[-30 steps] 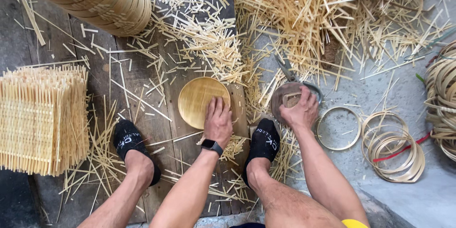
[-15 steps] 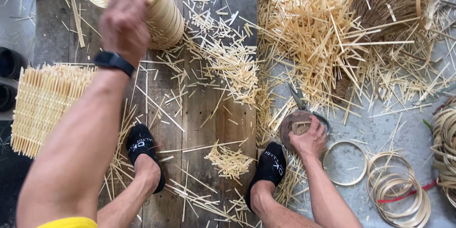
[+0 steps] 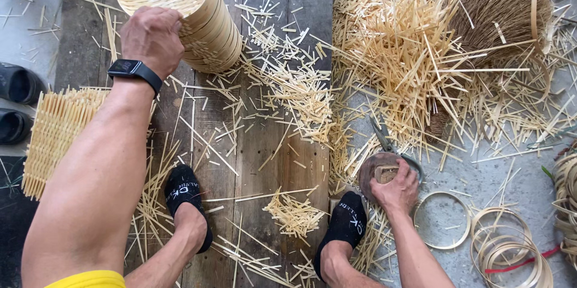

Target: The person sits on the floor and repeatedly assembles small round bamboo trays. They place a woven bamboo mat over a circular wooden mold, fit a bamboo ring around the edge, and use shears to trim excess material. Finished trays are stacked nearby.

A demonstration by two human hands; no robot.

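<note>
Your left hand, upper left, has its grip closed on the rim of the stacked woven trays, steadying them. Your right hand, lower right, has its grip clamped over a dark round block, pinning it down

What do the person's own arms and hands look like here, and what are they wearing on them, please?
Both arms are bare, with no sleeves over the forearms and no gloves. The left hand has a black smartwatch with a dark band and rectangular face strapped at the wrist. The right hand wears nothing: no watch, band or ring is visible.

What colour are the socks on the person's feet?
Black, with small white markings on top. The socks show best in the head view, resting on the wooden boards.
</note>
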